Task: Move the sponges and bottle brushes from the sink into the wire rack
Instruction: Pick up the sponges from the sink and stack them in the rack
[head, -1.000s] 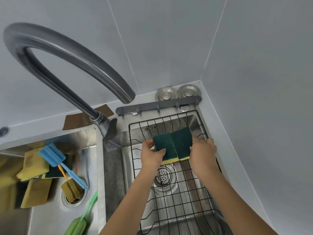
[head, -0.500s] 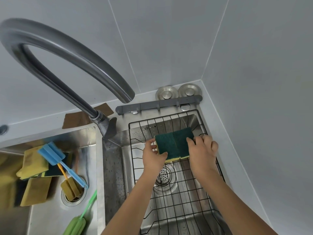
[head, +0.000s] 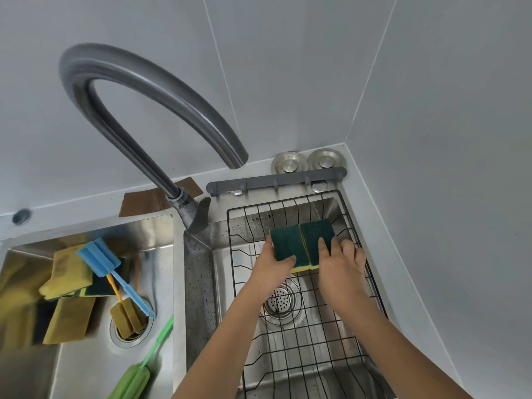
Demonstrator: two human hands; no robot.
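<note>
Two green-and-yellow sponges sit side by side at the far end of the black wire rack (head: pixel 290 355), which rests in the right basin. My left hand (head: pixel 273 264) grips the left sponge (head: pixel 285 244) from its near left side. My right hand (head: pixel 341 264) lies on the right sponge (head: pixel 316 234), fingers spread over its right edge. In the left sink (head: pixel 86 370) lie several yellow sponges (head: pixel 69 272), a blue bottle brush (head: pixel 100 259), a brown-headed brush (head: pixel 128 319) over the drain and a green brush (head: pixel 135 378) at the near edge.
The grey curved faucet (head: pixel 138 90) arches over the divider between the basins. A grey hook rail (head: pixel 276 181) and two metal drain plugs (head: pixel 288 164) sit behind the rack. White walls close in at the back and right. A brown cloth (head: pixel 144 200) lies behind the faucet base.
Both hands have lowered the two sponges flatter onto the far end of the rack. My right hand's fingers have spread over the right sponge. The view has shifted, so the faucet sits more central.
</note>
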